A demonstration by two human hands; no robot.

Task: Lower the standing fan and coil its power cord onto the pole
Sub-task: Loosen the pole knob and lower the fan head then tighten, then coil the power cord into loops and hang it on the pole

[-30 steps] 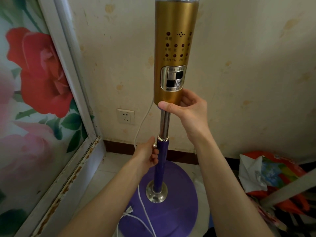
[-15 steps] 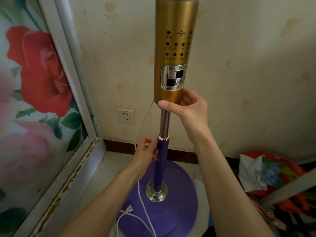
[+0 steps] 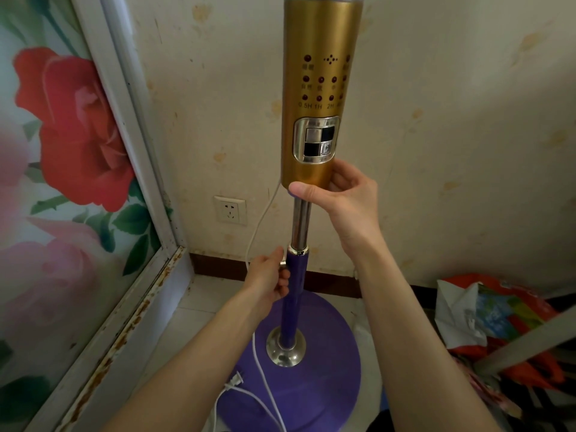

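Two hands are working on the standing fan: the right hand [image 3: 346,198] is gripping the bottom of the gold control housing [image 3: 321,88], directly above the purple pole [image 3: 293,294], while the left hand [image 3: 268,275] is pinching the small knob [image 3: 283,264] at the left of the pole's top collar. Between housing and pole, the chrome inner tube [image 3: 300,222] is showing. Left of the pole the white power cord [image 3: 265,210] is hanging loose, its plug [image 3: 235,380] lying on the round base [image 3: 327,385] at the pole's foot.

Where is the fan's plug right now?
The plug lies low in the head view, at the left edge of the purple base, left of the pole.
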